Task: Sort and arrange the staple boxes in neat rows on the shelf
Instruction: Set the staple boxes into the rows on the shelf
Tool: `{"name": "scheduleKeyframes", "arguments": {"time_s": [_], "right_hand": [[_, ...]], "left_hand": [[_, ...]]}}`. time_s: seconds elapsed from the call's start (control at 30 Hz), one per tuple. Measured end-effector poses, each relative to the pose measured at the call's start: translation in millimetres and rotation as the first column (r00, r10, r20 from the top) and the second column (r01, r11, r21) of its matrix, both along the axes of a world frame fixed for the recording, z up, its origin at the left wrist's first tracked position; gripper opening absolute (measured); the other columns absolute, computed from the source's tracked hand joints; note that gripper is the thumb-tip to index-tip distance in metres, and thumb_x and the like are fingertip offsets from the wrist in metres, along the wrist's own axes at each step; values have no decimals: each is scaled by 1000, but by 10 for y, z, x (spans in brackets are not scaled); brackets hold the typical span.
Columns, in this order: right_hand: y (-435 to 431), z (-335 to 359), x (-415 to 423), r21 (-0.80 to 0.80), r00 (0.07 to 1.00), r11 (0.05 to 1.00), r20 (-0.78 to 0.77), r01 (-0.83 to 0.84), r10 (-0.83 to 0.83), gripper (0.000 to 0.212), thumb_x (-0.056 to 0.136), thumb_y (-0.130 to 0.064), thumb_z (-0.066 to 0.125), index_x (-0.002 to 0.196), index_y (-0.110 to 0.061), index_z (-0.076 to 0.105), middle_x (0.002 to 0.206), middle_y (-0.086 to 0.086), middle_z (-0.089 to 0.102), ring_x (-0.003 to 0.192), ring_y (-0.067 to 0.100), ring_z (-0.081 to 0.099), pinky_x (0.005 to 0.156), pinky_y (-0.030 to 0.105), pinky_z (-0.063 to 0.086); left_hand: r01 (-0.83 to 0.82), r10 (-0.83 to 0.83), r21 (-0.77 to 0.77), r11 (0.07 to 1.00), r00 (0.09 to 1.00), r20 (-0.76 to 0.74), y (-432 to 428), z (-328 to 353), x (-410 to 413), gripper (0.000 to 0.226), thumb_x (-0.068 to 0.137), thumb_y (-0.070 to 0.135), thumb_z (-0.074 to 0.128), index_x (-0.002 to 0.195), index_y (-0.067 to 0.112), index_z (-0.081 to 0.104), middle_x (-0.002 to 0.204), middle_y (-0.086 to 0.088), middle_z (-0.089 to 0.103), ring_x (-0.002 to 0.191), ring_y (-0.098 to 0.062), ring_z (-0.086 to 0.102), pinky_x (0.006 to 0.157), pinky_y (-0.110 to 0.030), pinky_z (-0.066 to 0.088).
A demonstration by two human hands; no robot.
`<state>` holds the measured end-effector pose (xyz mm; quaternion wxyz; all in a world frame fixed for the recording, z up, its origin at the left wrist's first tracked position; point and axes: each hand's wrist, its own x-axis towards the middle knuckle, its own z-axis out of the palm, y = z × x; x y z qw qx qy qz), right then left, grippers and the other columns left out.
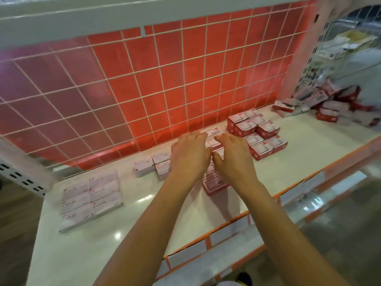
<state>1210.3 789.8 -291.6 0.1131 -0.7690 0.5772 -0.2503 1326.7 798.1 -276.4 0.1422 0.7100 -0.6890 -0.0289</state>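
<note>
Both my hands lie side by side over a row of red staple boxes [214, 183] that runs from the back grid toward the front of the white shelf [144, 215]. My left hand [190, 154] rests palm down on the row's left side, fingers fairly straight. My right hand [232, 155] rests on its right side in the same way. Most of the row is hidden under them. A neat stacked block of red boxes [256, 132] stands just to the right. White boxes marked STAPLES [91, 200] lie in two columns at the left.
Two small white boxes [152, 166] sit left of my left hand. A loose heap of red and white boxes [327, 104] lies at the shelf's far right. A white wire grid [144, 83] over red backing closes the back. An orange price rail [226, 230] edges the front.
</note>
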Motion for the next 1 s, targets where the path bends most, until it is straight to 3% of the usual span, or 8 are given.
{"name": "scheduleKeyframes", "arguments": {"time_s": [0.53, 1.0], "right_hand": [[-172, -111, -508, 55, 998, 997, 8, 57, -58, 45, 90, -15, 57, 134, -15, 50, 138, 5, 50, 128, 26, 37, 104, 33, 30], [-165, -146, -625, 94, 997, 992, -8, 82, -81, 46, 92, -20, 55, 137, -15, 46, 140, 5, 48, 130, 25, 36, 108, 33, 27]], "left_hand": [[86, -86, 41, 995, 996, 2, -239, -104, -559, 41, 96, 34, 48, 136, 25, 47, 143, 3, 47, 132, -23, 39, 105, -40, 35], [69, -68, 52, 996, 997, -21, -260, -179, -659, 43, 97, 40, 47, 137, 27, 46, 142, 3, 48, 131, -23, 39, 104, -41, 36]]}}
